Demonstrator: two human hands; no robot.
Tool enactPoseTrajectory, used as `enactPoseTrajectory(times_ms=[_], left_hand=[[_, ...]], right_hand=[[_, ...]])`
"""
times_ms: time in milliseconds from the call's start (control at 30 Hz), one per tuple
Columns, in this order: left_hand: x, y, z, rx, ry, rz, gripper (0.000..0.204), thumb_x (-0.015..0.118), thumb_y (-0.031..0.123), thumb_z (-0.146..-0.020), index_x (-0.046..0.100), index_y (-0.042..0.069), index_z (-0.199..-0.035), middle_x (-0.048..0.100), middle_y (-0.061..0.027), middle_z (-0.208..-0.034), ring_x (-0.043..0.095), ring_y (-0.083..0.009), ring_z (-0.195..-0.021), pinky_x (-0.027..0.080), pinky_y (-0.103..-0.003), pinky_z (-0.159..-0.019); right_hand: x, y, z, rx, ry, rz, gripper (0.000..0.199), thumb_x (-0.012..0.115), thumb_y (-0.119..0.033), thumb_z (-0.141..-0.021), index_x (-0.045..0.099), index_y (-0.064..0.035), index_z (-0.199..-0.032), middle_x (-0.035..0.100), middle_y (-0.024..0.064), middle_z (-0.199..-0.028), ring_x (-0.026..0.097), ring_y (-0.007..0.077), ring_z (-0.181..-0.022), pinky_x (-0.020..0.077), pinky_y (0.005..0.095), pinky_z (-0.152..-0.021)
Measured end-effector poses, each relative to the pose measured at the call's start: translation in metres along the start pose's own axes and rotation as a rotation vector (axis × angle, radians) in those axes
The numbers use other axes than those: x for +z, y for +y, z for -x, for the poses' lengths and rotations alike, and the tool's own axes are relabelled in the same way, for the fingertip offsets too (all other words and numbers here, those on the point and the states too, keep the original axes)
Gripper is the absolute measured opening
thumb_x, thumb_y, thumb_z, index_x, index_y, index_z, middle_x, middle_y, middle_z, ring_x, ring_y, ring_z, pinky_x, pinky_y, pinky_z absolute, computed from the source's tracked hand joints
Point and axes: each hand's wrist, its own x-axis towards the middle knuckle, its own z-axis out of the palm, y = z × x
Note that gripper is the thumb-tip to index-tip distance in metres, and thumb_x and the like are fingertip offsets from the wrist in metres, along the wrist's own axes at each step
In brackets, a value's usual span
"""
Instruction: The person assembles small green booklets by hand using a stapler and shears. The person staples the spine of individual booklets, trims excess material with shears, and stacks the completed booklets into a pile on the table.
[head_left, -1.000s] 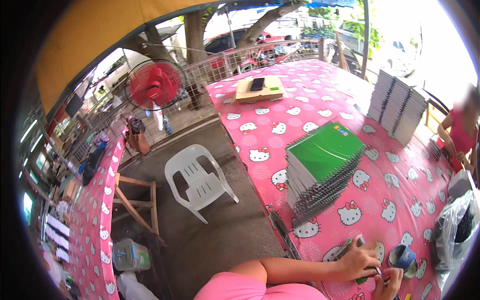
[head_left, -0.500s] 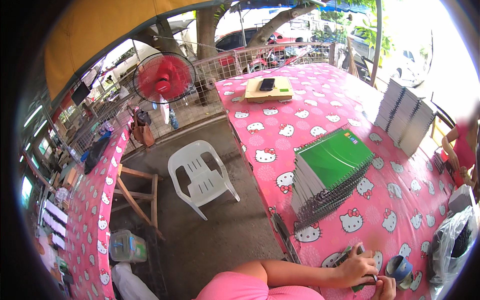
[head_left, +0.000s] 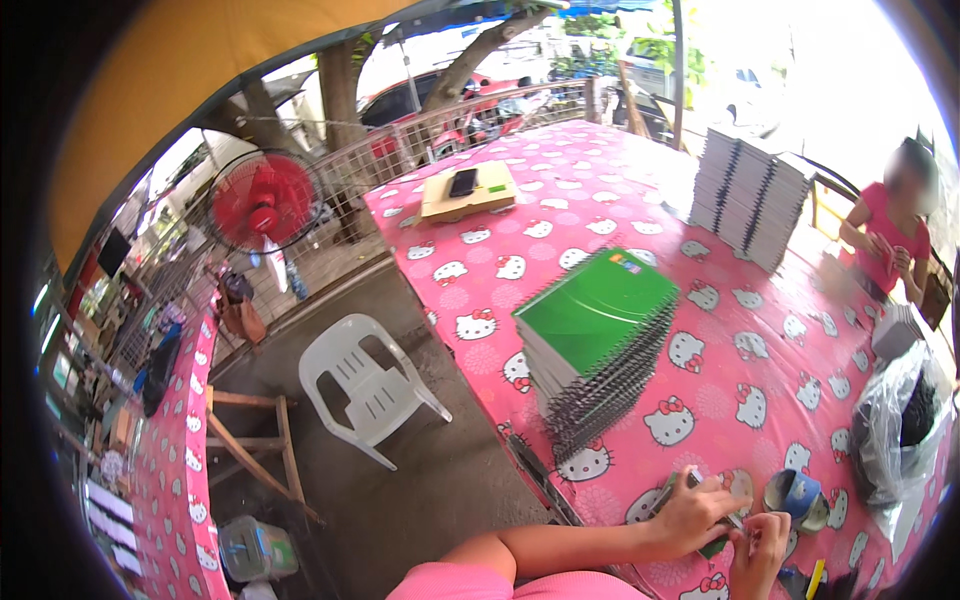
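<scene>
Head view: at five o'clock our left hand (head_left: 695, 515) and right hand (head_left: 758, 535) both pinch one small green item (head_left: 716, 546), barely visible; it could slip onto the pink tablecloth (head_left: 800, 300), since both grips look light

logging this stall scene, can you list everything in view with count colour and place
table: one, pink cartoon-cat cloth, centre to right
notebook stack: one, green top cover, spiral bound, table middle
far stacks: several, pale, far right of table
box: one, tan, flat, far end of table, dark phone on top
bag: one, clear plastic, right edge
cup: one, blue, near the hands
chair: one, white plastic, on the ground left of table
fan: one, red, by the fence
co-worker: one, pink top, seated at far right
left hand: holds a small dark item, unclear what
right hand: touching that same item
</scene>
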Motion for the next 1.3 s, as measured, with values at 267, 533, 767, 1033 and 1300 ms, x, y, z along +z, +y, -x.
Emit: enactPoseTrajectory(times_ms=[267, 533, 767, 1033, 1300], left_hand=[[-0.013, -0.010, -0.005, -0.019, -0.044, 0.045, 0.033, 0.075, 0.023, -0.074, 0.069, 0.017, -0.106, 0.067, 0.0014, -0.092, 0.060, -0.0181, -0.096, 0.024, -0.047, -0.099], [-0.009, 0.004, -0.019, 0.011, -0.011, 0.072, 0.048, 0.083, 0.012, -0.062, 0.068, 0.011, -0.107, 0.066, -0.0010, -0.087, 0.060, -0.0183, -0.091, 0.034, -0.038, -0.092], [-0.005, 0.001, -0.018, -0.019, -0.022, 0.099, 0.053, 0.084, 0.022, -0.066, 0.064, 0.013, -0.114, 0.065, 0.0034, -0.084, 0.060, -0.0154, -0.088, 0.032, -0.041, -0.094], [-0.015, -0.006, -0.019, -0.050, 0.047, 0.118, 0.044, 0.085, 0.015, -0.065, 0.063, 0.007, -0.103, 0.059, -0.0078, -0.102, 0.058, -0.0252, -0.097, 0.043, -0.041, -0.088], [-0.011, -0.033, -0.004, -0.375, 0.130, 0.640, 0.042, 0.078, -0.004, -0.072, 0.058, 0.002, -0.109, 0.059, -0.0082, -0.106, 0.059, -0.0161, -0.097, 0.050, -0.030, -0.085]], right_hand=[[-0.028, 0.046, -0.001, 0.261, -0.036, -0.065, 0.032, 0.064, -0.009, -0.083, 0.056, 0.0000, -0.112, 0.060, 0.0193, -0.097, 0.058, 0.0372, -0.087, 0.0467, 0.0434, -0.075], [-0.050, 0.174, 0.019, 0.435, -0.099, 0.325, 0.050, 0.073, -0.014, -0.070, 0.052, -0.0006, -0.114, 0.058, 0.0202, -0.113, 0.057, 0.0360, -0.108, 0.0472, 0.0433, -0.090], [-0.049, 0.133, 0.013, 0.403, -0.188, -0.791, 0.039, 0.072, -0.010, -0.076, 0.057, -0.0060, -0.112, 0.063, 0.0078, -0.102, 0.061, 0.0177, -0.091, 0.0506, 0.0330, -0.079], [-0.041, 0.092, -0.020, 0.320, -0.405, -0.339, 0.031, 0.077, -0.006, -0.073, 0.062, -0.0013, -0.099, 0.066, 0.0032, -0.092, 0.060, 0.0093, -0.087, 0.0501, 0.0303, -0.079], [-0.016, 0.098, -0.040, 0.279, -0.147, -0.394, 0.037, 0.073, 0.000, -0.066, 0.062, -0.0029, -0.101, 0.067, 0.0069, -0.085, 0.059, 0.0103, -0.078, 0.0481, 0.0283, -0.069]])
